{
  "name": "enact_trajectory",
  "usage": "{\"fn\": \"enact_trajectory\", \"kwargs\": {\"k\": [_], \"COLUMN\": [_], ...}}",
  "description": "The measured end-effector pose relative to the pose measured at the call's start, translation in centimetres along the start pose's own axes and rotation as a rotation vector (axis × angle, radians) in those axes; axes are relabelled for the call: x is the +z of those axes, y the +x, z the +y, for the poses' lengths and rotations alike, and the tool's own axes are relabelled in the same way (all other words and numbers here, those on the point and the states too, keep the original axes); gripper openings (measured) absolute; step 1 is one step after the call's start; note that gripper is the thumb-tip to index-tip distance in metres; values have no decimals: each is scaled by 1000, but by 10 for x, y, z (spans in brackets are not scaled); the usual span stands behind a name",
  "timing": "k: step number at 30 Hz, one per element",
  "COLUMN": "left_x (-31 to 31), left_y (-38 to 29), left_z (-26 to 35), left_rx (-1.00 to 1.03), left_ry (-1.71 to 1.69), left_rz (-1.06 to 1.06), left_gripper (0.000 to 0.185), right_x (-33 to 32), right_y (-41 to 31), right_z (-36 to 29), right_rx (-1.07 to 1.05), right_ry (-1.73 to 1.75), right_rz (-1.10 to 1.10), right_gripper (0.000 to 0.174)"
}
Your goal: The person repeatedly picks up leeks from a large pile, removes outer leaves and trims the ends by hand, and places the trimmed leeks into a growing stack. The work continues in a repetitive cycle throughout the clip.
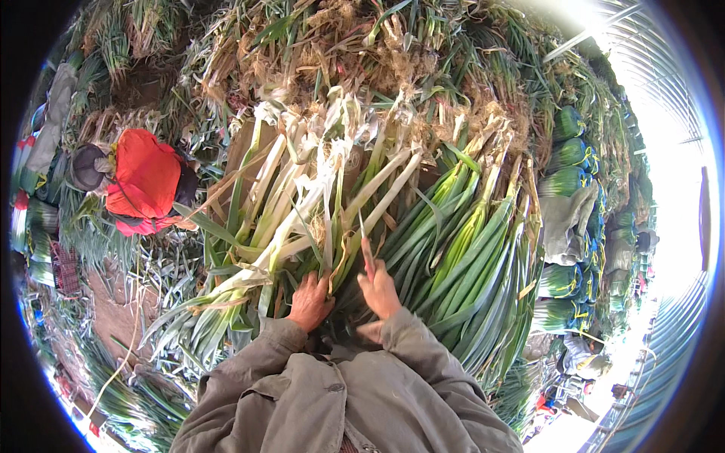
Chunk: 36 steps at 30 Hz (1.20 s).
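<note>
My left hand [310, 302] is closed around the leafy part of a large green onion [327, 238], whose pale stalk runs away from me. In my right hand [382, 291] is a knife [368, 256] with a reddish handle, its narrow blade pointing away from my body. The blade is beside the stalks, and I cannot tell whether it touches one. Pale, stripped green onions [272, 192] lie crosswise in a loose heap ahead and to the left. To the right of the knife spreads a thick pile of green onions [470, 255] with long green leaves and dry outer skins.
A bank of untrimmed green onions with roots [408, 62] rises in front. At left a person in a red top [141, 172] bends among the plants. Tied bundles [561, 281] and a grey cloth [566, 226] are stacked at right; another person [586, 362] is beyond.
</note>
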<state>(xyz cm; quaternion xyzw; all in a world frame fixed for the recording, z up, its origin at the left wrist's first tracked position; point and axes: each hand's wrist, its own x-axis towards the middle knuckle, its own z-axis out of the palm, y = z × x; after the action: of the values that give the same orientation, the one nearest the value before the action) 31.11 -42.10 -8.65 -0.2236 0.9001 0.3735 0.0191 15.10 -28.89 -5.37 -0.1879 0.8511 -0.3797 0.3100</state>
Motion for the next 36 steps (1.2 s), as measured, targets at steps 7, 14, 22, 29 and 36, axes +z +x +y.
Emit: {"fn": "enact_trajectory", "kwargs": {"k": [7,14,22,29,36], "left_x": [2,-10,-9,8,9], "left_y": [-1,5,6,12,36], "left_z": [-10,-3,-8,-14,-28], "left_rx": [-5,0,-2,-42,-169], "left_ry": [1,65,144,103,11], "left_rz": [34,18,78,170,211], "left_gripper": [77,82,93,86,78], "right_x": [-3,-3,-12,-11,20], "right_y": [-2,28,103,136,-4], "right_z": [2,11,20,21,23], "right_rx": [115,86,44,102,-7], "right_ry": [-46,-122,-9,24,49], "right_rz": [-199,-194,209,203,-46], "right_gripper": [37,43,43,45,49]}}
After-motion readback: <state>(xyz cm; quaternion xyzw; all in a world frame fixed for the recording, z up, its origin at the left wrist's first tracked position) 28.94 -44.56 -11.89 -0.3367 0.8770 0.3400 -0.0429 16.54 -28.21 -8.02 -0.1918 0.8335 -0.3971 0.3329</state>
